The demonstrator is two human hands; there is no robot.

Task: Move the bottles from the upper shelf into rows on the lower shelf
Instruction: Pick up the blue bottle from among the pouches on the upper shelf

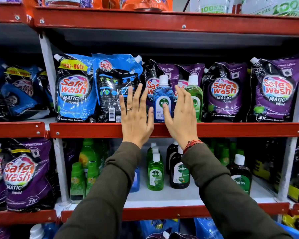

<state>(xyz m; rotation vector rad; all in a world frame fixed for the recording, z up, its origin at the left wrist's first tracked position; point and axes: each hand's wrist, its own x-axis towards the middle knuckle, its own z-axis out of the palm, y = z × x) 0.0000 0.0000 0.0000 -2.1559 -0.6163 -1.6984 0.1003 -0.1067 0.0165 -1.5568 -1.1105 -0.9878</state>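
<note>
A blue Dettol bottle [161,94] with a white cap stands at the front of the upper shelf [86,129]. A green Dettol bottle [196,94] stands just right of it. My left hand [135,116] is flat and open to the left of the blue bottle. My right hand [180,114] is open between the two bottles, its thumb against the blue bottle's label. Neither hand holds anything. On the lower shelf [162,197] stand a green Dettol bottle [155,173], dark brown Dettol bottles [179,171] and another dark one [240,175].
Blue Safewash pouches [74,88] and purple Safewash pouches [224,92] fill the upper shelf behind the bottles. Green bottles [86,169] stand at the lower shelf's left. White uprights [48,75] divide the bays. Orange and white packs sit on the top shelf.
</note>
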